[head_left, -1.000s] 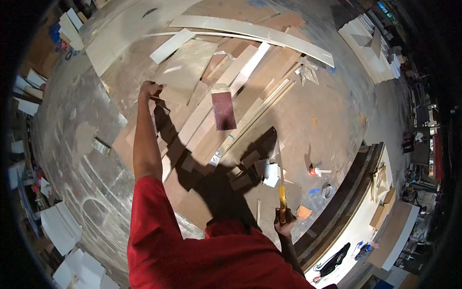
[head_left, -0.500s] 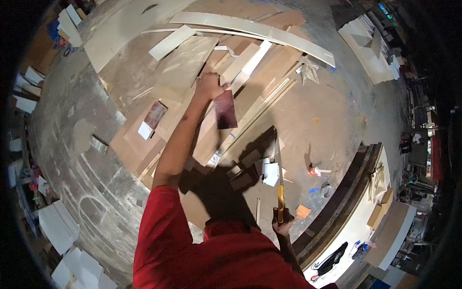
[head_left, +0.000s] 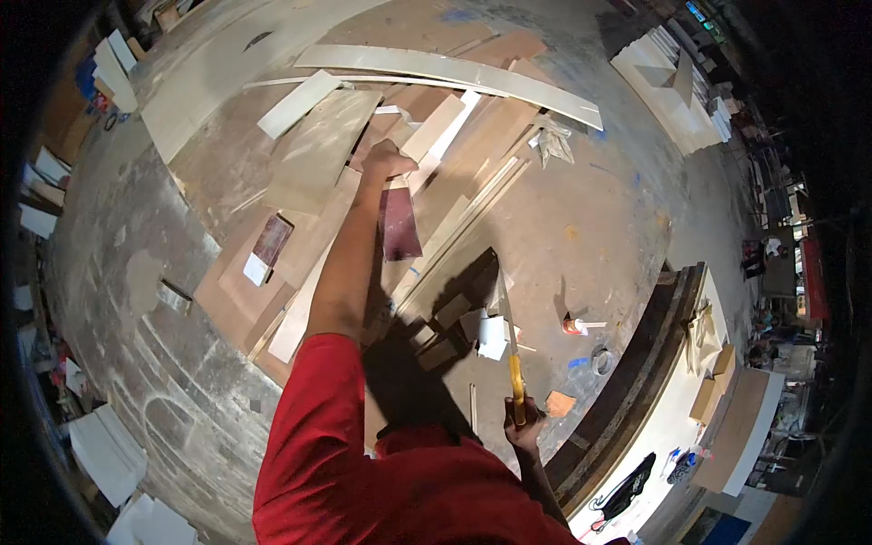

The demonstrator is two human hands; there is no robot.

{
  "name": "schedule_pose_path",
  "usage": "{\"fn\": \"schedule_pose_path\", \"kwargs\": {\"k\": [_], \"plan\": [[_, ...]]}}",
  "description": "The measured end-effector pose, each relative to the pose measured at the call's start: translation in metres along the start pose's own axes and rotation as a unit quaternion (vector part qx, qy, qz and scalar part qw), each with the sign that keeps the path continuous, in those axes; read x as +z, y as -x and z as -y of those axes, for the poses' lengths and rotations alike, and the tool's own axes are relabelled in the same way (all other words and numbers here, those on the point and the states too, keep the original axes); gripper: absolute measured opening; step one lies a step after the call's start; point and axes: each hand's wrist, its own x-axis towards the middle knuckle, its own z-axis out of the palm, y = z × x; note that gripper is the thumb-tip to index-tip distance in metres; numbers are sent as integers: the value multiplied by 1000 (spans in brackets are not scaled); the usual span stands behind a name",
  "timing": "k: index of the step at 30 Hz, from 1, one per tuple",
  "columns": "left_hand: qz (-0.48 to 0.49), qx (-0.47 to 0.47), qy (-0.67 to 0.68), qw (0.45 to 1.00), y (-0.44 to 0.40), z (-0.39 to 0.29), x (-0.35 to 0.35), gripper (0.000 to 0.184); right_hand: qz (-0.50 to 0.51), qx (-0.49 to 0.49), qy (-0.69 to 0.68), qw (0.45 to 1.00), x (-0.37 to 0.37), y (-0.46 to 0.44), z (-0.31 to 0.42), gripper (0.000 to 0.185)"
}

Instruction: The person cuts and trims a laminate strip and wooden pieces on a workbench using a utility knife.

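Maroon board (head_left: pixel 400 227), likely light, stiff: my left hand (head_left: pixel 389 161) pinches its far end, the best hold; right hand (head_left: pixel 522 423) grips yellow-handled tool (head_left: pixel 516 377).

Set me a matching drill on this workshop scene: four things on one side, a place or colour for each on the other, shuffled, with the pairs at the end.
Things
1. Saw
2. Panel just below the left hand
3. Tape roll
4. Long pale board

Places or colours
A. Beside a small blue piece
B. Along the far side of the wood pieces
C. In the grip of the right hand
D. Dark red

Pairs: 1-C, 2-D, 3-A, 4-B
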Motion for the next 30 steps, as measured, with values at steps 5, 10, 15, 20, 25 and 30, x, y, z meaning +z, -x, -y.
{"fn": "schedule_pose_path", "kwargs": {"k": [5,10,15,20,25,30], "plan": [[-133,118,-183,967,36,-44,18,89,1,-5,-53,999,-1,-6,13,19],[-138,164,-240,947,26,-53,33,68,-3,-20,-32,999,-1,-6,8,20],[-111,117,-259,952,29,-69,34,62,-3,18,-47,999,-3,-5,10,22],[-147,115,-244,952,23,-66,53,57,-8,-3,-33,999,-3,-7,13,23],[-123,94,-191,969,20,-64,43,38,-10,10,-48,999,-5,-8,12,24],[-107,53,-149,982,11,-63,51,42,20,26,-21,999,-6,-4,6,21]]}}
